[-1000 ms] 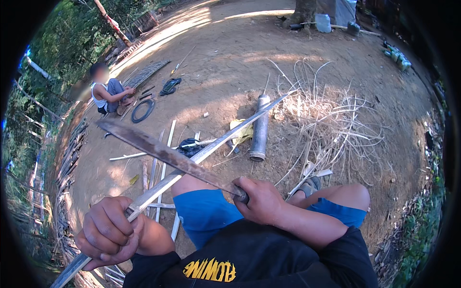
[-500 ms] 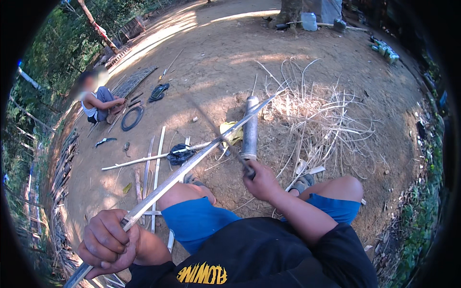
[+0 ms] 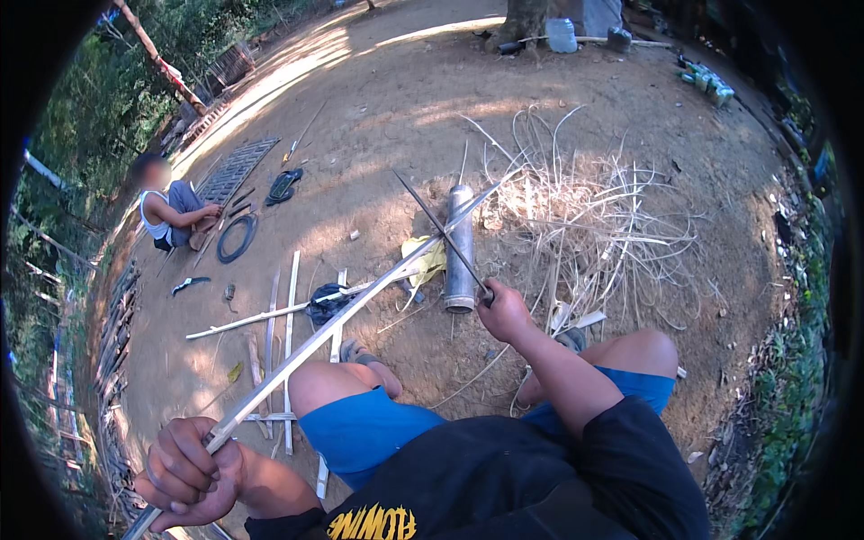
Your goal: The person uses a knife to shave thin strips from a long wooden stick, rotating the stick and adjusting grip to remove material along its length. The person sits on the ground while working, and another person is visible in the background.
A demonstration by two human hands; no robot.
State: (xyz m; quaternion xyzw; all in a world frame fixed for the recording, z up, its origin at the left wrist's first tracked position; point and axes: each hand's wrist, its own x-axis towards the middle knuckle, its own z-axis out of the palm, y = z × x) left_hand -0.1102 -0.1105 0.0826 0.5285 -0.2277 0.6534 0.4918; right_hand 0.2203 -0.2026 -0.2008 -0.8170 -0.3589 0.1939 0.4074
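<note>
My left hand [image 3: 193,472] is closed round the lower end of a long pale strip of wood or bamboo [image 3: 315,340]. The strip slants up and away to the right, its far end by a heap of shavings [image 3: 598,211]. In my right hand [image 3: 507,315] is the handle of a long, dark-bladed knife [image 3: 461,263]. Its blade points away to the left and crosses the strip near a dark metal-looking cylinder [image 3: 460,247]. Whether blade and strip touch, I cannot tell. The cylinder lies on the dirt beyond my knees, under the strip's line.
Several pale strips [image 3: 292,351], a black plastic bag [image 3: 326,306] and a yellow cloth-like piece [image 3: 423,261] lie ahead and left. Farther off, a person [image 3: 171,211] sits beside a coil of dark tubing [image 3: 238,238] and a slatted panel [image 3: 238,171]. A tree trunk [image 3: 525,25] stands at the back.
My right hand and the knife have moved away from me and to the right. The blade, blurred before, now shows sharply. My left hand keeps its hold on the strip; the whole view has shifted slightly.
</note>
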